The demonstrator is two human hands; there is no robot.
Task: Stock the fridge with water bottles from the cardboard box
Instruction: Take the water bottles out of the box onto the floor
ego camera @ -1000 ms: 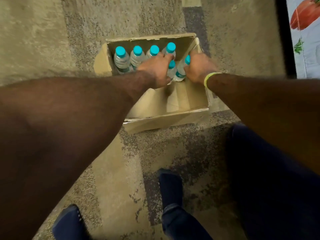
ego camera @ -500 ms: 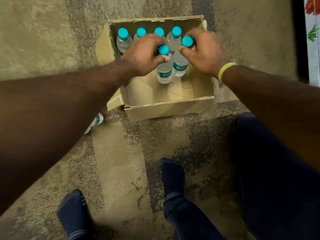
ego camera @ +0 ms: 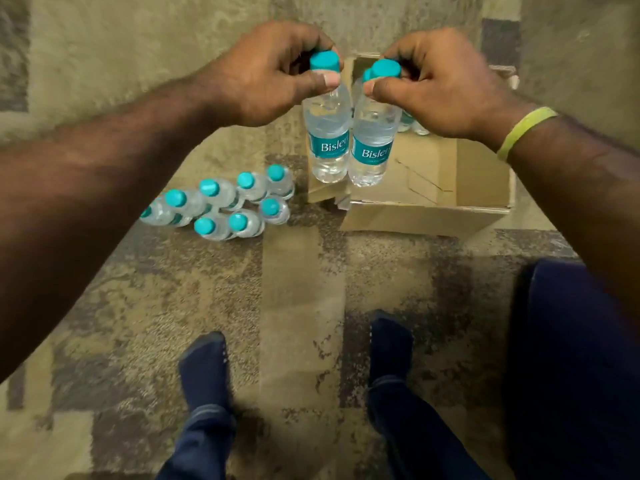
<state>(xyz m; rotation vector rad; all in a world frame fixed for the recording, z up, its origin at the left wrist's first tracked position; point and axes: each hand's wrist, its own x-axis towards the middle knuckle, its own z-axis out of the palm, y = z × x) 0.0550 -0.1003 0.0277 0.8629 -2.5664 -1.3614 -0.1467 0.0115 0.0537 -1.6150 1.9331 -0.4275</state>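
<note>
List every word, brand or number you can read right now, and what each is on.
"Bisler", cut off at the edge: teal label of the left bottle, pinched by the left hand.
"Bisler", cut off likewise: right bottle, in the right hand.
Floor bottles: labels too blurred to read.

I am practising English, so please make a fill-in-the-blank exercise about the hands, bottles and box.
The left hand grips ____ water bottle.
The right hand pinches a second bottle just under the ____.
The group of bottles on the carpet stands ____ of the cardboard box.
The wristband is on the ____ wrist.
Missing words: one; cap; left; right.
</note>
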